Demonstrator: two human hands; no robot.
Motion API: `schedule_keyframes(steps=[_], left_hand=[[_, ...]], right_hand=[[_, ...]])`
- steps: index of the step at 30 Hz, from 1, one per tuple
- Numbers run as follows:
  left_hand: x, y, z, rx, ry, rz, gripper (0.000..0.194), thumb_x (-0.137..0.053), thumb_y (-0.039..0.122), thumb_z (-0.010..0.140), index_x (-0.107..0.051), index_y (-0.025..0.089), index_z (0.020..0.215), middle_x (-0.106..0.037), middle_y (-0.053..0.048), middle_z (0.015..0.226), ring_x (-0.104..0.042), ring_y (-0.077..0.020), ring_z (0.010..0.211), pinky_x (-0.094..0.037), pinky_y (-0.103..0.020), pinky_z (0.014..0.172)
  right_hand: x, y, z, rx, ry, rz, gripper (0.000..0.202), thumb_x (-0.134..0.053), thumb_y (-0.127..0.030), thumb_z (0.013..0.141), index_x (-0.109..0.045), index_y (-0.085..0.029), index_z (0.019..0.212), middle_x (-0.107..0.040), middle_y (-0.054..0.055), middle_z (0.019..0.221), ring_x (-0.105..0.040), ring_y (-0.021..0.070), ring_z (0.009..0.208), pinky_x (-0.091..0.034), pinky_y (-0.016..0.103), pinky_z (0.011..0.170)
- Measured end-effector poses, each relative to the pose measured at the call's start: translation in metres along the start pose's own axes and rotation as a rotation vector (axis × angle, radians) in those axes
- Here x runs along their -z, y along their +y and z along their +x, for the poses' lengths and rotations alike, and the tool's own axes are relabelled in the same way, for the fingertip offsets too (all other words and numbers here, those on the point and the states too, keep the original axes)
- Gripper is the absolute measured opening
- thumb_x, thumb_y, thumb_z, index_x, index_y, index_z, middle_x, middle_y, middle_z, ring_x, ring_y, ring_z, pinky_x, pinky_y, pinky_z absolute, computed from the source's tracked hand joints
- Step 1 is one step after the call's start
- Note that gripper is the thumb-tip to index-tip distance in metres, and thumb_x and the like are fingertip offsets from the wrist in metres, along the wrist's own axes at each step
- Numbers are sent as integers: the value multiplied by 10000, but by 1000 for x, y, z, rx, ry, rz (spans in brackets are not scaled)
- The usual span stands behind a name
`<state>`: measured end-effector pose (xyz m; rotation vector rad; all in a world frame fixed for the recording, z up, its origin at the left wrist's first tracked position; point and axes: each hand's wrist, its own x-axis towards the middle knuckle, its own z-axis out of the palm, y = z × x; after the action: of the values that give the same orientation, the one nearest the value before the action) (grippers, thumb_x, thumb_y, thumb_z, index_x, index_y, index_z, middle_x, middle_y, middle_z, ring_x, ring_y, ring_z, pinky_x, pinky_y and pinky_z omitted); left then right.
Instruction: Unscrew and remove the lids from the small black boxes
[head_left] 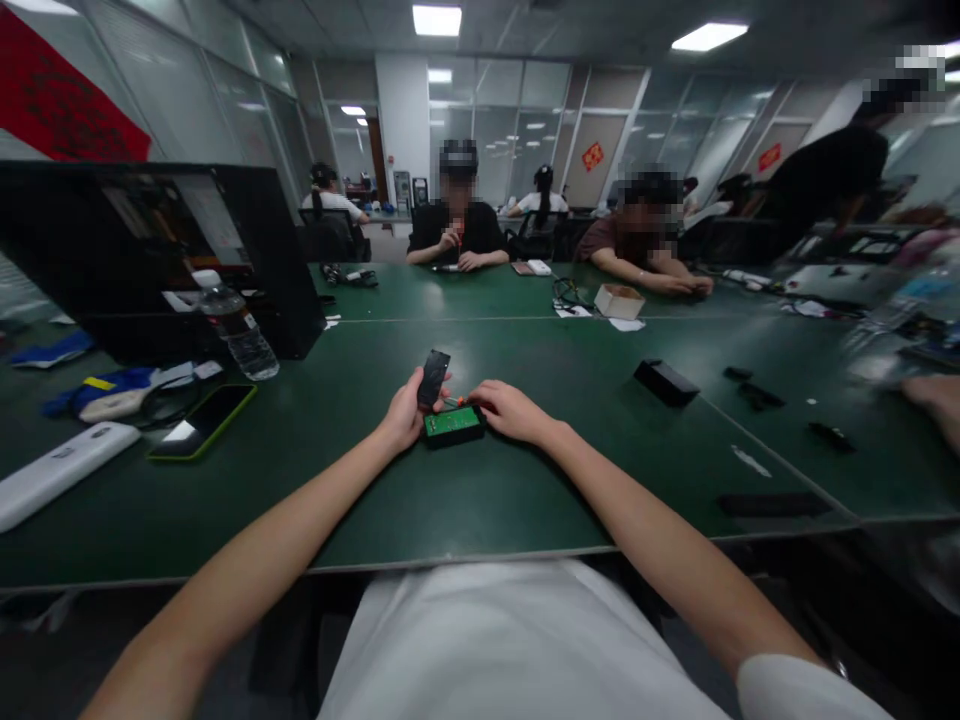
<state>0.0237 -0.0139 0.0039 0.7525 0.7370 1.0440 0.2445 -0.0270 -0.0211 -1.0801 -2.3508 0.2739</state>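
My left hand (407, 408) is closed around a flat black cover (434, 379), held tilted upright above the table. Just below it lies a small open black box with a green circuit board (454, 425) facing up. My right hand (508, 408) bends its fingers around the right end of this box, touching its back corner. Between the two hands, behind the box, shows a small orange piece (460, 402) with a thin light part beside it; its kind is too small to tell.
A black block (666, 382) and several small black parts (761, 397) lie to the right. Left are a phone (206, 422), a white device (64, 470), a water bottle (238, 325) and a large black cabinet (150, 260). Co-workers sit across the green table (480, 510).
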Motion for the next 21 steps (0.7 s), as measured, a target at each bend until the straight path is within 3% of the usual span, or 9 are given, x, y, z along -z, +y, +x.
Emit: schedule_keyframes(steps=[5, 9, 12, 17, 21], left_hand=[[6, 6, 4, -50, 5, -20, 423, -535, 457, 1020, -708, 71, 1034, -624, -46, 683, -498, -90, 463, -399, -212, 475], [15, 6, 9, -75, 9, -29, 418, -475, 424, 1049, -709, 79, 1083, -645, -54, 757, -531, -91, 509, -421, -210, 501], [21, 4, 11, -87, 23, -14, 404, -545, 450, 1024, -711, 94, 1119, -661, -55, 801, -550, -91, 541, -436, -206, 518], [22, 3, 12, -149, 69, 40, 343, -769, 393, 896, -706, 99, 1061, -657, -46, 829, -540, -72, 539, -434, -191, 504], [21, 2, 10, -171, 59, 56, 337, -862, 285, 802, -702, 107, 1039, -623, -2, 765, -498, -47, 508, -406, -171, 486]], right_hand=[[-10, -2, 6, 78, 44, -47, 400, -471, 22, 868, -678, -148, 1166, -696, 106, 1116, -616, 203, 1040, -496, 354, 920], [-16, -1, 6, 107, 46, -24, 524, -440, 64, 811, -648, -153, 1240, -674, 117, 1209, -597, 207, 1101, -486, 378, 973], [-17, -5, 4, 129, 33, 10, 519, -447, 53, 805, -662, -140, 1235, -659, 137, 1225, -586, 214, 1124, -479, 395, 1013], [-12, -12, 3, 185, 56, 61, 412, -414, -16, 904, -700, -158, 1164, -687, 135, 1189, -616, 217, 1113, -498, 420, 1011], [-7, -24, 2, 177, 103, 103, 422, -424, -172, 1016, -524, -172, 1426, -691, 133, 1241, -652, 200, 1122, -521, 413, 1015]])
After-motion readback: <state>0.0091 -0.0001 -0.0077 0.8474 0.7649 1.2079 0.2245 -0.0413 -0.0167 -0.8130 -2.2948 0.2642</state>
